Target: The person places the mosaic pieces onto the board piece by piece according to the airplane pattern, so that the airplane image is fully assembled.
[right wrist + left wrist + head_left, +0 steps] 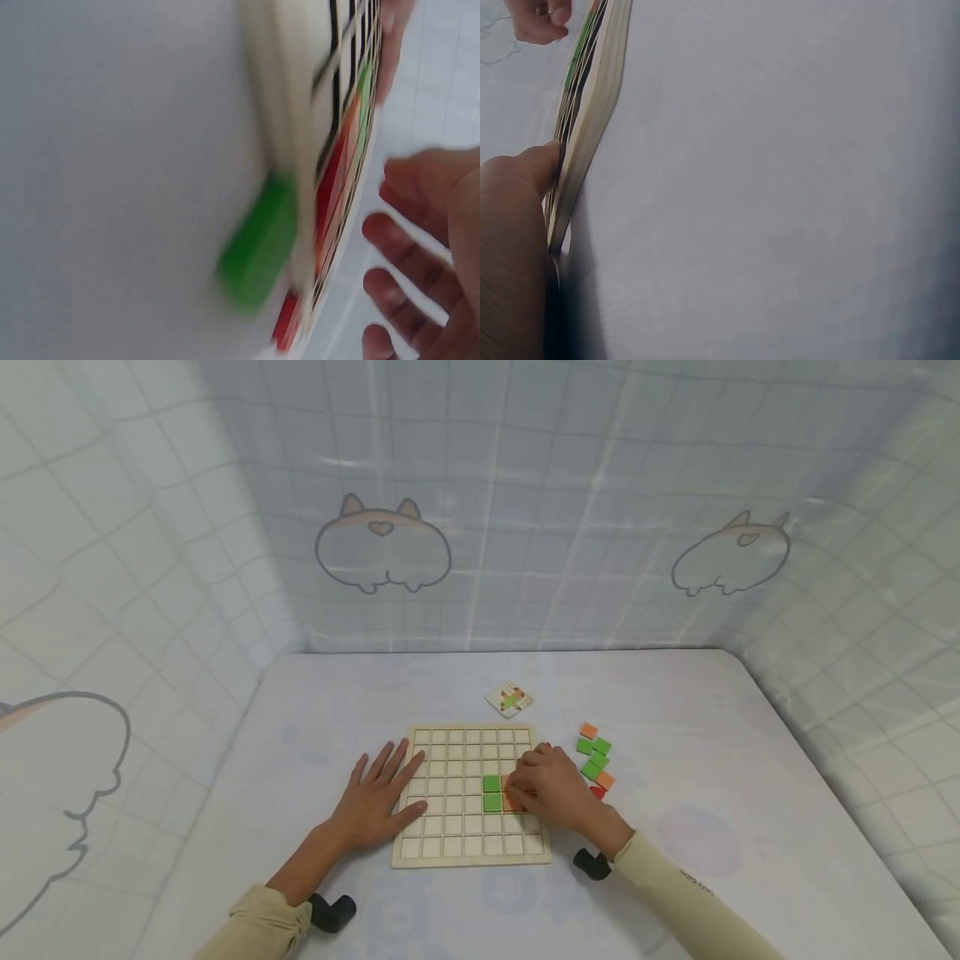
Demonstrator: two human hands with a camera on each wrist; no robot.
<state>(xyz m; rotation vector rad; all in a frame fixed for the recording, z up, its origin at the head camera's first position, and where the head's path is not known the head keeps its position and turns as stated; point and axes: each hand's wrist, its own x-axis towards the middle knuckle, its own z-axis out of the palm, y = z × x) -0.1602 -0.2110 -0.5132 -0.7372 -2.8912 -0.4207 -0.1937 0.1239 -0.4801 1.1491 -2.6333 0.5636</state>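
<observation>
A wooden grid board lies in the middle of the table. My left hand rests with spread fingers on its left edge; in the left wrist view the thumb touches the rim. Above the board's right part is my right hand, its fingers bent and apart from one another, with nothing seen between them. Two green tiles sit in the grid, one above the other. Orange tiles lie beside them, partly hidden by the right hand. A red tile shows on the board in the right wrist view.
Loose tiles lie right of the board: several green ones, orange ones and a red one. A small pattern card lies behind the board. Dark wrist devices show under both forearms. Pale curtains surround the table.
</observation>
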